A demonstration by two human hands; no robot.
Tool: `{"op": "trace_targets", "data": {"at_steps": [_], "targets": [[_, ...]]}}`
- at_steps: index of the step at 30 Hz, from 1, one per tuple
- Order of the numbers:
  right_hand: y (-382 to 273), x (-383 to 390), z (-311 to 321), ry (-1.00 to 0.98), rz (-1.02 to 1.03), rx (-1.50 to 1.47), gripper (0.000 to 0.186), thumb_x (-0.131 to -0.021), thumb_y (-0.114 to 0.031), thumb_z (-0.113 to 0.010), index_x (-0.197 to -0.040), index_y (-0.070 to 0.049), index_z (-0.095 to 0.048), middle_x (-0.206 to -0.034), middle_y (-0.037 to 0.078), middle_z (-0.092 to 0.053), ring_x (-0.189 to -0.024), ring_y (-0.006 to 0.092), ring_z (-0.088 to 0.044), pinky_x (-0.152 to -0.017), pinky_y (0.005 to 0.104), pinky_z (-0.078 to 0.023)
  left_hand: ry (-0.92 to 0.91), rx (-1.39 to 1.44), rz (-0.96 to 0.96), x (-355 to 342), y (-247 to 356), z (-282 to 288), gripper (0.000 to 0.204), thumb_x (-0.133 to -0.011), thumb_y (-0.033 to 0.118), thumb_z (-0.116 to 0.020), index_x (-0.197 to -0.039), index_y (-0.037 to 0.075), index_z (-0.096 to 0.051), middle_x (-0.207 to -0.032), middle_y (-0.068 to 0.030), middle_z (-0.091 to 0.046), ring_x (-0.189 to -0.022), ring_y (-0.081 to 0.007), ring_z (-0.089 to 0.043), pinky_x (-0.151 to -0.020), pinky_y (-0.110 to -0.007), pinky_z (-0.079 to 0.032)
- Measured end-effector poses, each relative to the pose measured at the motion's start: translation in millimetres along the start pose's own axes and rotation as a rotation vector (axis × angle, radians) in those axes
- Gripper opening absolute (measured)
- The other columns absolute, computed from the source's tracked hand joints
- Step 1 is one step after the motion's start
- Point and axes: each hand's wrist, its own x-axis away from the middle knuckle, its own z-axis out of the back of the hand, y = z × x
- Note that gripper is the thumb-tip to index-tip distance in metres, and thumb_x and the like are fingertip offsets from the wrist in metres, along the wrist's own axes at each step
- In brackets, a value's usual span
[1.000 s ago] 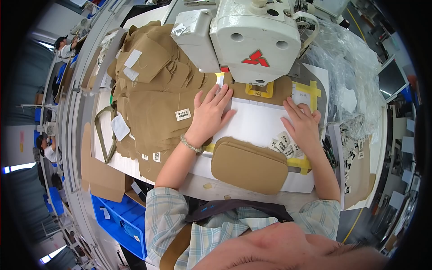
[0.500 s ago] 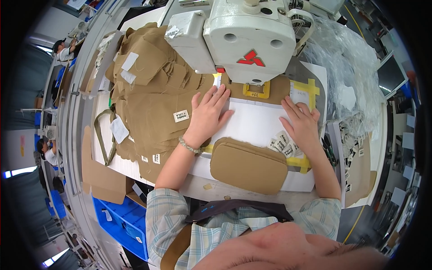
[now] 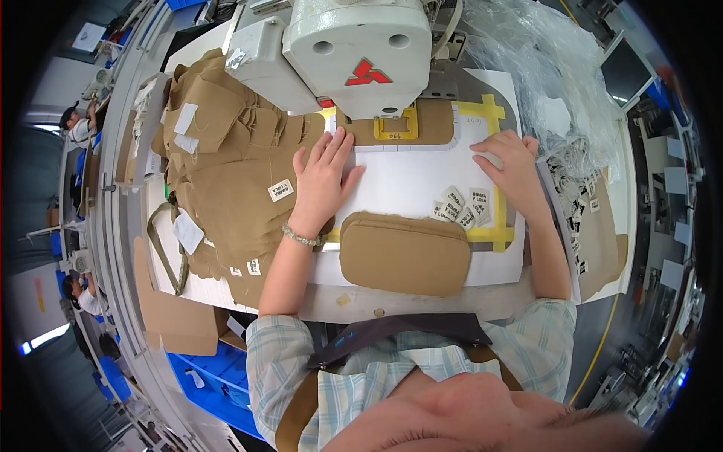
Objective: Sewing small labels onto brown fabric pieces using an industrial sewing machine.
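Note:
My left hand (image 3: 325, 179) lies flat, fingers spread, on the left edge of a white template board (image 3: 410, 177) edged with yellow tape. My right hand (image 3: 508, 162) rests flat on the board's right side. Under the white sewing machine head (image 3: 354, 49) a tan fabric piece (image 3: 437, 124) sits in the board's frame, with a small yellow clamp (image 3: 397, 128) on it. A tan padded fabric piece (image 3: 405, 252) lies at the board's near edge. Several small white labels (image 3: 459, 207) sit beside my right hand.
A tall stack of tan fabric pieces with white tags (image 3: 226, 166) fills the table to my left. Crumpled clear plastic (image 3: 542, 75) lies at the right. A blue bin (image 3: 207, 373) stands below the table. Other people (image 3: 75, 124) work at the far left.
Both hands stay flat on the board in the same places. The view has shifted slightly, so the machine head sits higher in the picture.

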Motion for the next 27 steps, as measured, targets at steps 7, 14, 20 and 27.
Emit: {"op": "trace_targets", "data": {"at_steps": [7,14,20,27], "targets": [[-12.3,33.6,21.0,-0.405,-0.106,-0.071,0.025,-0.076,-0.018,-0.076,-0.096,-0.014,-0.062,-0.090,0.000,-0.059,-0.094,0.0168,-0.054,-0.085,0.0354,-0.027,0.032,-0.011,-0.036,-2.4,-0.7,1.9,0.054,-0.089,0.036,-0.065,-0.135,0.011,-0.055,-0.143,-0.0081,-0.053,-0.131,-0.0244,-0.048,-0.108,-0.052,-0.025],[-17.6,34.8,20.0,-0.340,-0.071,-0.088,0.022,-0.075,-0.011,-0.076,-0.088,-0.010,-0.059,-0.081,0.003,-0.058,-0.085,0.0159,-0.058,-0.082,0.0324,-0.032,-0.003,0.059,-0.111,-3.1,24.4,31.6,0.053,-0.084,0.031,-0.071,-0.131,0.011,-0.057,-0.134,-0.0084,-0.056,-0.124,-0.0238,-0.051,-0.104,-0.047,-0.032],[-48.7,23.3,-19.1,-0.188,-0.209,-0.706,0.016,-0.082,-0.003,-0.071,-0.089,-0.004,-0.057,-0.087,0.005,-0.067,-0.070,0.0090,-0.062,-0.063,0.0242,-0.047,-0.044,0.491,-0.160,-2.9,68.0,49.3,0.036,-0.083,0.024,-0.074,-0.114,0.007,-0.067,-0.105,-0.0064,-0.069,-0.100,-0.0230,-0.061,-0.094,-0.035,-0.040],[-91.6,6.8,-74.7,-0.203,-0.514,-1.556,0.020,-0.087,-0.010,-0.073,-0.097,-0.002,-0.058,-0.087,0.003,-0.065,-0.076,0.0105,-0.063,-0.066,0.0234,-0.048,-0.127,1.184,0.156,-8.6,59.5,27.4,0.013,-0.088,0.012,-0.070,-0.093,0.000,-0.068,-0.082,-0.0016,-0.068,-0.076,-0.0079,-0.056,-0.073,-0.026,-0.047]]}}
